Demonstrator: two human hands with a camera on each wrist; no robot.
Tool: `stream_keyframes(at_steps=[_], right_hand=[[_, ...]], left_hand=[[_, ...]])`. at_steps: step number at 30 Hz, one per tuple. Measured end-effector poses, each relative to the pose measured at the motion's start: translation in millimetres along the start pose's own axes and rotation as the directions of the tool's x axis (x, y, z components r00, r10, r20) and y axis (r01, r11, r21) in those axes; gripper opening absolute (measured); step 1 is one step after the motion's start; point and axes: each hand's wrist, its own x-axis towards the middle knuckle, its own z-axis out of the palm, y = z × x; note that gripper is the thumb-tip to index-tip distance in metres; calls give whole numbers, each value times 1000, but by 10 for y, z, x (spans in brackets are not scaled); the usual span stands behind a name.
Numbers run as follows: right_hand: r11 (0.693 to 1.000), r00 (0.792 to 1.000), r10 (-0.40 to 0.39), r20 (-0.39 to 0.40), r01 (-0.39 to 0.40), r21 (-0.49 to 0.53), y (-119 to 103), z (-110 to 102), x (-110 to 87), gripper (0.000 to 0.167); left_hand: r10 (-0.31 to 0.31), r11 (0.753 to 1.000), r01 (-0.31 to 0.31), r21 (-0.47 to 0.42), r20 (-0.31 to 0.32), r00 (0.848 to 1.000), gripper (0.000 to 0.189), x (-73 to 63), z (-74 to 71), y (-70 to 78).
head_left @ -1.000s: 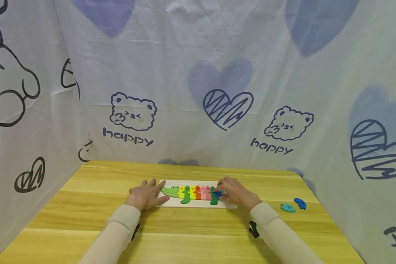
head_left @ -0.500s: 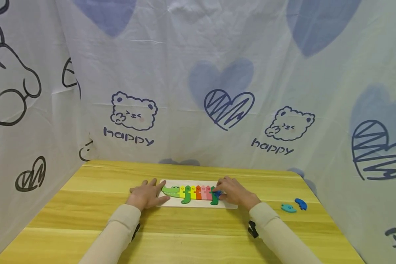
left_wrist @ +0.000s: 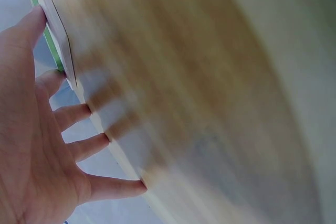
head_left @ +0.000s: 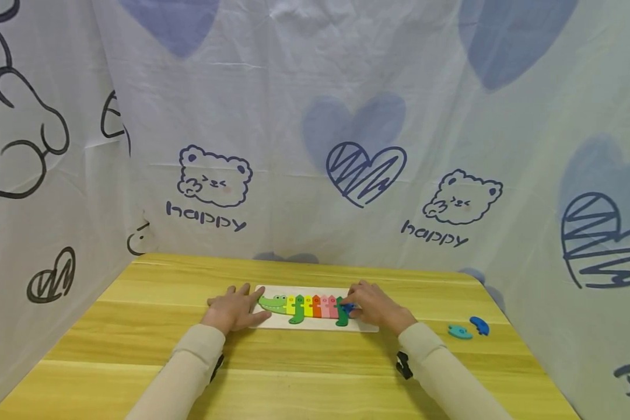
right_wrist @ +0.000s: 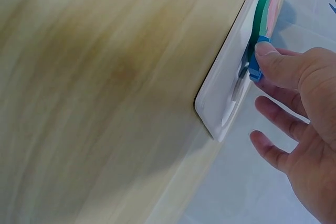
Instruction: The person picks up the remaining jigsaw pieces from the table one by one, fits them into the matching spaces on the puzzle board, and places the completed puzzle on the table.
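A white puzzle board (head_left: 315, 328) lies on the table, with a crocodile of coloured pieces set in it: a light green head (head_left: 273, 303), then yellow, green, orange, pink and dark green parts. My left hand (head_left: 233, 309) rests at the board's left end, fingers spread, with thumb and index fingertip on its edge. At the other end, my right hand (head_left: 373, 304) pinches a blue puzzle piece (right_wrist: 255, 61) between thumb and fingers. That piece sits right beside the dark green leg piece (right_wrist: 260, 17), tilted over the bare recess near the board's right end.
Two loose puzzle pieces lie on the table to the right: a turquoise one (head_left: 459, 332) and a dark blue curved one (head_left: 480, 325). Behind the wooden table (head_left: 304, 379) hangs a white cloth (head_left: 283, 116) printed with hearts and bears; it also lines both sides.
Both hands keep their places, and the blue piece stays in the right hand's pinch at the board's right end. The head view has shifted very slightly.
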Motion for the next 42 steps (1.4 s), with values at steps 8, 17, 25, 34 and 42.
stream_keyframes(at_steps=[8,17,25,34,42], right_hand=[[1000,1000,-9,-11,9,-5,15,0,-23,32],[1000,1000,-22,-18,22,-14,24,-3,-38,30],[999,999,-41,-23,41,-24,23,-6,-49,30],[998,997,-52,-55,50,-26,29,-16,-64,30],[998,997,-59,-51,59,-14,53,-8,-66,30]], left_hand=[[0,1000,0,-3,0,1000,81,-5,-5,7],[2,1000,-2,-4,1,1000,80,-11,-6,12],[3,1000,-3,-2,-1,1000,80,-23,-24,21],[5,1000,-5,-1,-2,1000,81,-23,-27,19],[-1,1000,1,-9,3,1000,81,-16,-27,24]])
